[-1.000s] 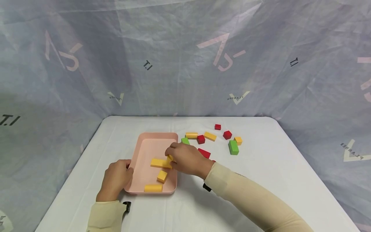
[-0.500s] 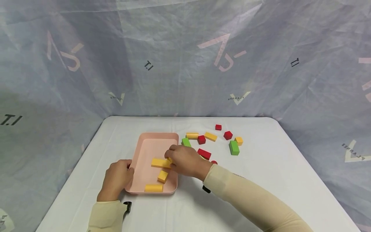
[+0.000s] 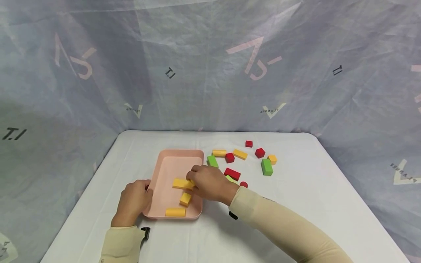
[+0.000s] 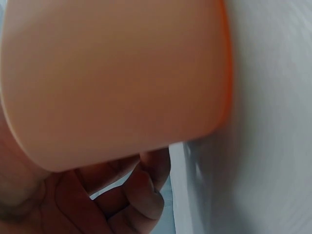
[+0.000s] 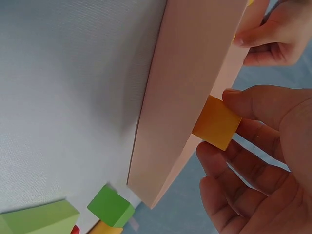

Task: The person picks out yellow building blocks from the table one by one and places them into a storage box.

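A pink tray (image 3: 154,182) stands on the white table. My left hand (image 3: 133,201) grips its left rim, and in the left wrist view the tray wall (image 4: 117,83) covers part of that hand. Over the right side of the tray, my right hand (image 3: 212,182) pinches a yellow block (image 5: 217,122) between thumb and fingertips. The head view hides most of that block behind the hand. Inside the tray lie a flat yellow block (image 3: 182,183), a small yellow block (image 3: 185,199) and a yellow cylinder (image 3: 175,212) along the near wall.
Right of the tray lie several loose pieces, among them a yellow cylinder (image 3: 219,153), a flat yellow block (image 3: 240,154), a red cube (image 3: 230,157), a red block (image 3: 232,174) and a green block (image 3: 267,167). A grey printed cloth (image 3: 204,95) hangs behind the table.
My right hand has lowered slightly with the yellow block, which now shows less between the fingers. My left hand stays on the tray rim. The head view has shifted slightly.
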{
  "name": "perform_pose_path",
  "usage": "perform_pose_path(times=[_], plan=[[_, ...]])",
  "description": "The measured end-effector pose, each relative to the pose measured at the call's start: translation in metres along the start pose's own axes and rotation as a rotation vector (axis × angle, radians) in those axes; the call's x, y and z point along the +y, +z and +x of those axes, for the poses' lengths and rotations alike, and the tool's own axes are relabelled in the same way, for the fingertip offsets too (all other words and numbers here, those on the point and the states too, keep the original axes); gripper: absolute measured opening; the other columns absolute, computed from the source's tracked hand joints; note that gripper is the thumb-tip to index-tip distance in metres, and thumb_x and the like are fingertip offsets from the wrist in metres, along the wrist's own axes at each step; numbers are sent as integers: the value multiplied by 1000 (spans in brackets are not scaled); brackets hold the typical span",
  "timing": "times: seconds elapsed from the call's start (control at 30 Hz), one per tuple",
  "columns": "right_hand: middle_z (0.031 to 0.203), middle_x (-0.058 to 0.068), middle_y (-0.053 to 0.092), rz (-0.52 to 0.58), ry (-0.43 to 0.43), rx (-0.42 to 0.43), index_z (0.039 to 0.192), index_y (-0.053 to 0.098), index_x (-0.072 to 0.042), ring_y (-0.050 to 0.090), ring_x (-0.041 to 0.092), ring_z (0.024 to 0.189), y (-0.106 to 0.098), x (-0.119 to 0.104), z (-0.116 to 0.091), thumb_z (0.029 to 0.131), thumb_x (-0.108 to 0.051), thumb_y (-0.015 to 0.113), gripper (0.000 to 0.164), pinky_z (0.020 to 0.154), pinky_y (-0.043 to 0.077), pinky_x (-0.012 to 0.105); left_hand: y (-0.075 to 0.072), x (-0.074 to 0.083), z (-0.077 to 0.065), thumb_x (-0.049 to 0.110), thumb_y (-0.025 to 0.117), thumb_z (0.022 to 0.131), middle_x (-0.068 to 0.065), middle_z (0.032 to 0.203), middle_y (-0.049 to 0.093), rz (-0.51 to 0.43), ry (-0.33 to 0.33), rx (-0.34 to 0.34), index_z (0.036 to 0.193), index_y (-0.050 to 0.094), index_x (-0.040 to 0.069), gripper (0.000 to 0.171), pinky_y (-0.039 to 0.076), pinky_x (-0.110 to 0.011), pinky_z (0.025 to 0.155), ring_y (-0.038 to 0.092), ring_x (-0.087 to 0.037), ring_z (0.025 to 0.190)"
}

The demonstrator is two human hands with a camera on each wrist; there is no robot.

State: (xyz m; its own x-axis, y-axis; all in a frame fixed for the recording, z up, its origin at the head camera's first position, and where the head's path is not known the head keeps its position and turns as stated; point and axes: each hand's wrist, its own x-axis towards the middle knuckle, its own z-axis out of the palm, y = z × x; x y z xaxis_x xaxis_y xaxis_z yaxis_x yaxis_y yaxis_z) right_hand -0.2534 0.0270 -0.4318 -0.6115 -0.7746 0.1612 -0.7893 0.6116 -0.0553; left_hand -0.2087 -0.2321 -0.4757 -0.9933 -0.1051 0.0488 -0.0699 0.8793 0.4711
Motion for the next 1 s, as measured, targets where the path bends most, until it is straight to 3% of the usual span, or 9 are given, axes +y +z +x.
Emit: perform_pose_path(times=[0.33,0.57,1.0], plan=[[88,-12,51,16,-4,-1,109,66,-20,42,3,73,-1,-2,-1,81,-39,74,35,59,46,20,0,0,-2,9,56,86,-15,100,67,-1,10,5,120,62,0,35,50,-44,65,56,-20,75],[93,-11,52,13,2,-9,111,65,-21,40,3,80,-3,-1,-4,79,-30,77,36,65,49,21,0,1,-2,9,57,86,-16,100,67,1,17,8,119,62,-1,35,51,-44,65,56,-21,75],[93,-11,51,24,24,-24,109,65,-20,41,3,78,-9,3,-7,81,-26,74,30,62,48,21,1,-1,1,9,56,86,-16,103,66,10,11,-1,120,61,-1,36,51,-46,68,57,-22,79]])
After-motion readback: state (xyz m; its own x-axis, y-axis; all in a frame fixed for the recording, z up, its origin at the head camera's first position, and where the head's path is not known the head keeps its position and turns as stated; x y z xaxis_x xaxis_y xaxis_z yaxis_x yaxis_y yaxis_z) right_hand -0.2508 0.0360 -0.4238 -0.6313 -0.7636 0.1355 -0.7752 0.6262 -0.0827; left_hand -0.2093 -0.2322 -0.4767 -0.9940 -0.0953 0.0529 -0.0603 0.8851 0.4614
